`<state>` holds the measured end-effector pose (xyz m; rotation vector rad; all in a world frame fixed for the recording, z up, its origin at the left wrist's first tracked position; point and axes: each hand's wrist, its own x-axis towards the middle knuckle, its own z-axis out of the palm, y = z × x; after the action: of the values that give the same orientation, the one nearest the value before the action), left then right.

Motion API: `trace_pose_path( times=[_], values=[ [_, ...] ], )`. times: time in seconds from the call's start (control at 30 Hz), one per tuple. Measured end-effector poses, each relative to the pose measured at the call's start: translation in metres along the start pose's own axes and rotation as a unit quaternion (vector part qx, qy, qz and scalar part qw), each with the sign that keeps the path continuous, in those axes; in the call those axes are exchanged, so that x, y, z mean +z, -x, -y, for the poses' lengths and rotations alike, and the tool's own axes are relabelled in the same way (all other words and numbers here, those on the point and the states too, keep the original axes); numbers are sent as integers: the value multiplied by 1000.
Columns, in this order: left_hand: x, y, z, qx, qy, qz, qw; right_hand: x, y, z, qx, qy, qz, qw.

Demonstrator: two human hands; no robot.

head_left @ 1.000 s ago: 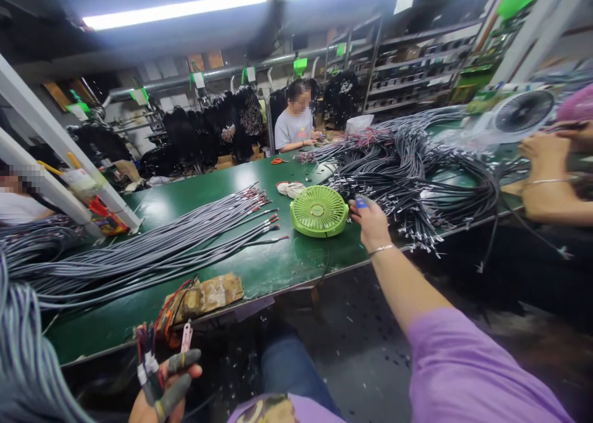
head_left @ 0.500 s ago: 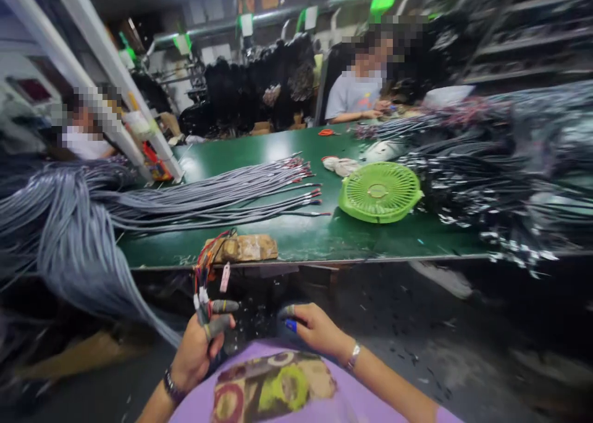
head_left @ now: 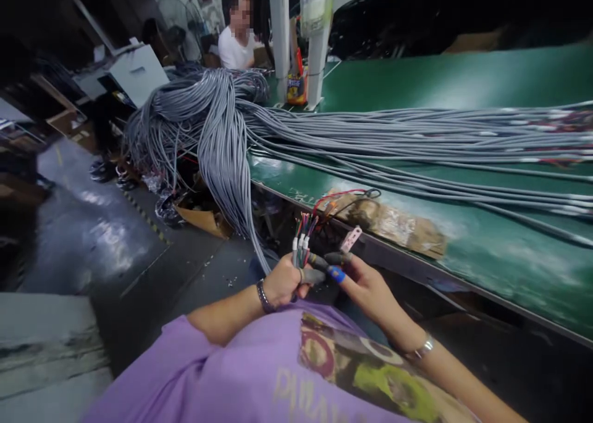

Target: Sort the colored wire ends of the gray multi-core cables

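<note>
My left hand (head_left: 288,281) is closed around the ends of several grey cables (head_left: 300,250). Their white-wrapped ends point up, with thin coloured wires (head_left: 306,223) fanning out at the top. Dark finger covers sit on its thumb and forefinger. Close beside it, my right hand (head_left: 368,285) is pinched, thumb and forefinger near the left fingertips; a blue cover is on the thumb and a dark one on the forefinger. Whatever lies in that pinch is too small to make out. Just above hangs a small pink perforated strip (head_left: 351,240) at the table edge.
A taped cardboard piece (head_left: 417,234) with red and black leads lies along the edge of the green table (head_left: 523,250). Long grey cables (head_left: 370,129) stretch across it, and a thick bundle (head_left: 222,145) droops over the left end. A person (head_left: 235,43) sits beyond the white posts (head_left: 319,46).
The view has swung left, bringing the cable bundle and floor into sight. My right hand, earlier apart, has come up against my left fingertips. The left hand still grips the cables.
</note>
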<state>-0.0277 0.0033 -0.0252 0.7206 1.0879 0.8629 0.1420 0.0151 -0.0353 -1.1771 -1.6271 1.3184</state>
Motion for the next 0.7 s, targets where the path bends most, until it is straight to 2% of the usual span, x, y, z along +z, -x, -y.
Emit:
trace_pose_path(
  times=[0.2, 0.37, 0.5, 0.6, 0.7],
  values=[
    [4, -3, 6, 12, -21, -22, 999, 8, -9, 16, 36, 29, 50, 998],
    [9, -4, 3, 6, -74, -7, 997, 13, -7, 21, 76, 38, 21, 996],
    [11, -1, -4, -6, -73, 23, 997, 13, -4, 14, 97, -47, 0, 994],
    [9, 2, -7, -22, -47, 38, 998, 12, 0, 11, 130, -129, -16, 983],
    [7, 4, -5, -31, -21, 40, 998, 13, 4, 10, 153, -168, -40, 973]
  ],
)
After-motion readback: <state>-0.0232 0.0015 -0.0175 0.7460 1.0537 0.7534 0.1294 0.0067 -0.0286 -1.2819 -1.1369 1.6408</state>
